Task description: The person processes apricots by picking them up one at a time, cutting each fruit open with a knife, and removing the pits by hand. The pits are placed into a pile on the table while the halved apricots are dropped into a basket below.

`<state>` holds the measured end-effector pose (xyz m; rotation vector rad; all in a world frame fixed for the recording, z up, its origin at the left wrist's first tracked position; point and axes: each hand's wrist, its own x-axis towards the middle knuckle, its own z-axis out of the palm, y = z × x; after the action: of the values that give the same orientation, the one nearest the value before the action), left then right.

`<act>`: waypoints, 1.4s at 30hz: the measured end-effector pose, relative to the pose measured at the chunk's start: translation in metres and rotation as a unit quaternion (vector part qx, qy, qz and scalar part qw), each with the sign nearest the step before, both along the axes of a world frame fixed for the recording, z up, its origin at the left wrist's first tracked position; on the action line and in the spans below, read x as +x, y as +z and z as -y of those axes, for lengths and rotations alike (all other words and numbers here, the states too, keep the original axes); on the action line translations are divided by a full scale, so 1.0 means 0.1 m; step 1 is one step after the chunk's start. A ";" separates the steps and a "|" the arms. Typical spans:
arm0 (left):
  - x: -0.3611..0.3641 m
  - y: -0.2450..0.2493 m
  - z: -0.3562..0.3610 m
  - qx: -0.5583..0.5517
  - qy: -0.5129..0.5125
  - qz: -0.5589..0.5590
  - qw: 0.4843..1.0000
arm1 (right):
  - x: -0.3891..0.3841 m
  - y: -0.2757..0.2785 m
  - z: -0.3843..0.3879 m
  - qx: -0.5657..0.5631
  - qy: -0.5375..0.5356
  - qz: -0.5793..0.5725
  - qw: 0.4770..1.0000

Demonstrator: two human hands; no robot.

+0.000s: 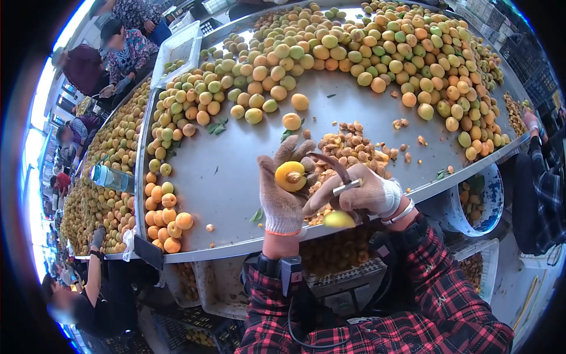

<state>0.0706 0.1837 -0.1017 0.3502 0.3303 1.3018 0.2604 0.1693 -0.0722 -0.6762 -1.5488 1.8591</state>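
My left hand point(282, 197), in a soiled knit glove, holds an apricot half point(290, 176) cut side up, with the brown pit showing in its middle. My gloved right hand point(359, 192) is closed around a small curved knife point(331, 165); a short metal piece shows at its fist. The blade arches toward the left hand's fingertips. Just below the right hand is a blurred yellow-green apricot piece point(339, 219), over the table's front edge. A heap of pits point(352, 146) lies on the metal table point(230, 156) just behind both hands.
Whole apricots point(354, 50) are piled along the back and sides of the table. A blue-and-white bucket point(488, 200) stands at the right, with crates point(221, 289) below the edge. A bottle point(112, 178) and a dark phone-like slab point(148, 252) are at the left. Other people work nearby.
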 end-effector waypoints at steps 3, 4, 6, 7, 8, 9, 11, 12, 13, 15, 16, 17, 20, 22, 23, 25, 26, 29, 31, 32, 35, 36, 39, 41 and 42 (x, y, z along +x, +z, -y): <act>0.13 0.01 0.02 -0.003 0.016 -0.108 0.994 | 0.01 0.06 -0.02 -0.077 -0.162 -0.146 0.973; 0.20 0.10 0.07 -0.019 0.021 -0.113 0.993 | 0.01 0.04 -0.05 -0.098 -0.228 -0.192 0.949; 0.25 0.02 0.08 -0.019 0.003 -0.143 0.990 | 0.01 -0.04 -0.14 -0.086 -0.315 -0.247 0.912; 0.28 -0.03 0.09 -0.020 -0.011 -0.172 0.985 | -0.02 -0.06 -0.17 -0.073 -0.353 -0.283 0.889; 0.34 -0.07 0.09 -0.011 -0.008 -0.222 0.975 | 0.00 -0.07 -0.19 -0.075 -0.357 -0.283 0.887; 0.41 -0.06 0.13 -0.042 -0.013 -0.236 0.971 | 0.02 -0.08 -0.21 -0.061 -0.349 -0.320 0.879; 0.46 -0.16 0.18 -0.043 -0.026 -0.296 0.954 | 0.04 -0.10 -0.21 -0.049 -0.346 -0.356 0.867; 0.49 -0.23 0.20 -0.046 -0.030 -0.297 0.953 | 0.03 -0.09 -0.20 -0.054 -0.356 -0.350 0.865; 0.54 -0.29 0.22 -0.035 -0.029 -0.282 0.958 | 0.02 -0.06 -0.19 -0.059 -0.365 -0.343 0.863; 0.57 -0.34 0.23 -0.026 -0.030 -0.267 0.963 | 0.00 -0.02 -0.15 -0.068 -0.390 -0.325 0.859; 0.57 -0.34 0.24 -0.030 -0.042 -0.277 0.960 | 0.00 -0.02 -0.15 -0.045 -0.403 -0.307 0.861; 0.57 -0.35 0.24 -0.033 -0.054 -0.287 0.956 | 0.00 -0.02 -0.14 -0.023 -0.414 -0.288 0.863; 0.53 -0.46 0.23 0.000 -0.046 -0.400 0.915 | 0.01 -0.04 -0.15 -0.012 -0.417 -0.271 0.867; 0.53 -0.44 0.23 0.009 -0.049 -0.391 0.919 | 0.00 -0.01 -0.13 -0.009 -0.407 -0.259 0.876; 0.53 -0.42 0.23 0.017 -0.053 -0.381 0.923 | -0.02 0.00 -0.12 -0.007 -0.396 -0.248 0.884; 0.55 -0.40 0.28 0.095 0.002 -0.461 0.882 | -0.09 0.00 -0.12 0.015 -0.390 -0.231 0.891; 0.56 -0.39 0.31 0.172 0.057 -0.532 0.827 | -0.12 0.00 -0.12 0.038 -0.384 -0.213 0.898; 0.53 -0.37 0.29 0.281 0.101 -0.610 0.734 | -0.07 0.05 -0.09 0.025 -0.332 -0.179 0.926; 0.48 -0.39 0.29 0.300 0.085 -0.627 0.714 | -0.01 -0.03 -0.14 -0.001 -0.276 -0.256 0.926; 0.47 -0.42 0.30 0.320 0.069 -0.641 0.694 | 0.01 -0.07 -0.15 -0.028 -0.218 -0.331 0.918; 0.45 -0.56 0.30 0.328 0.062 -0.652 0.681 | -0.05 0.03 -0.08 0.017 -0.238 -0.172 0.956; 0.44 -0.52 0.30 0.327 0.061 -0.653 0.681 | -0.03 0.03 -0.09 0.014 -0.214 -0.195 0.957; 0.44 -0.36 0.36 0.344 0.053 -0.684 0.641 | 0.02 0.09 -0.06 0.023 -0.182 -0.191 0.964; 0.45 -0.29 0.43 0.404 0.087 -0.668 0.618 | 0.02 0.18 -0.01 0.014 -0.177 -0.169 0.969; 0.46 -0.31 0.45 0.404 0.086 -0.669 0.619 | 0.02 0.21 0.02 0.007 -0.173 -0.148 0.974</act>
<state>0.1170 0.1384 -0.1326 2.1653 1.0301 1.0596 0.2626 0.1676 -0.0514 -0.5879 -1.1677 1.6007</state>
